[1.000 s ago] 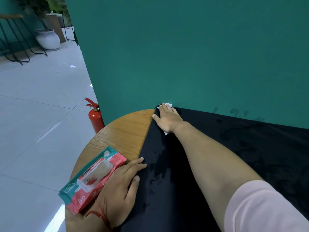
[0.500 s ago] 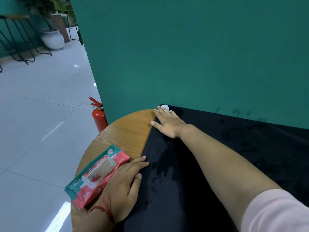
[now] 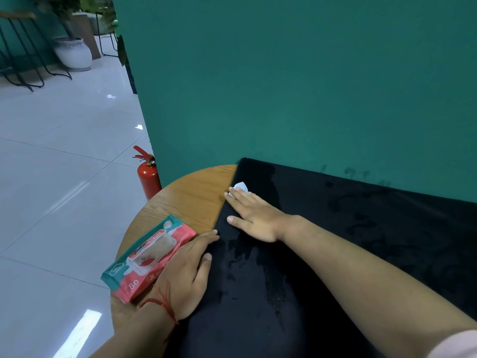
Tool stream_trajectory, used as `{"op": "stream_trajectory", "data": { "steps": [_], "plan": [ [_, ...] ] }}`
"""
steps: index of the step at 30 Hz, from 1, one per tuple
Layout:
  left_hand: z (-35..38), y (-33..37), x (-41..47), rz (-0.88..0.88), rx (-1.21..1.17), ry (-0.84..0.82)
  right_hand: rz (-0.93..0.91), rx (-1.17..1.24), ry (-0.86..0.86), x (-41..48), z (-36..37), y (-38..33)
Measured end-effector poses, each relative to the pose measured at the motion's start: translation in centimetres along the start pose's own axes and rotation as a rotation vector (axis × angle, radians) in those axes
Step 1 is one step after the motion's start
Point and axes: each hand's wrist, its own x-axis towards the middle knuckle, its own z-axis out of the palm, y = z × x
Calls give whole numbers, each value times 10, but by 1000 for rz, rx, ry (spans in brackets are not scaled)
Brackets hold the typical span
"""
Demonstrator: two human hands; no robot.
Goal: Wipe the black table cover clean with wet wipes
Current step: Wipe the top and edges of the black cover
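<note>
Pink sleeve [image 3: 456, 344], lower right corner: covers the near end of the right forearm. Left hand [image 3: 185, 275], lower centre: lies palm down, fingers straight and close together, fingertips on the left edge of the black table cover [image 3: 348, 241], thumb side against the wet wipes pack [image 3: 147, 257]; thumb hidden, nothing gripped. Red string bracelet [image 3: 162, 303]: tied at the left wrist. Wet wipes pack, lower left of centre: pink and teal, marked 80, flat on bare wood just left of the cover, touching the left hand. Black table cover: spreads over centre and right of frame across the round wooden table [image 3: 196, 195], reaches the green wall [image 3: 296, 86], shows wet streaks near centre. Right hand [image 3: 255, 218], centre: palm down, fingers straight and slightly spread, presses a white wet wipe [image 3: 241, 187] flat onto the cover just beside its left edge; only a corner of the wipe shows past the fingertips. Red fire extinguisher [image 3: 148, 177], left of centre: stands on the pale tiled floor [image 3: 51, 177] at the wall's corner, beyond the table. White plant pot [image 3: 73, 52] and black-legged stools [image 3: 23, 60], upper left: blurred, well apart from the table.
</note>
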Motion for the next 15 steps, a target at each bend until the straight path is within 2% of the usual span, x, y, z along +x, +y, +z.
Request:
{"op": "stream_trajectory", "data": {
  "steps": [15],
  "plan": [
    [0,0,-3,-85,-44,8,-246,56,-84,-121,31,-90]
  ]
}}
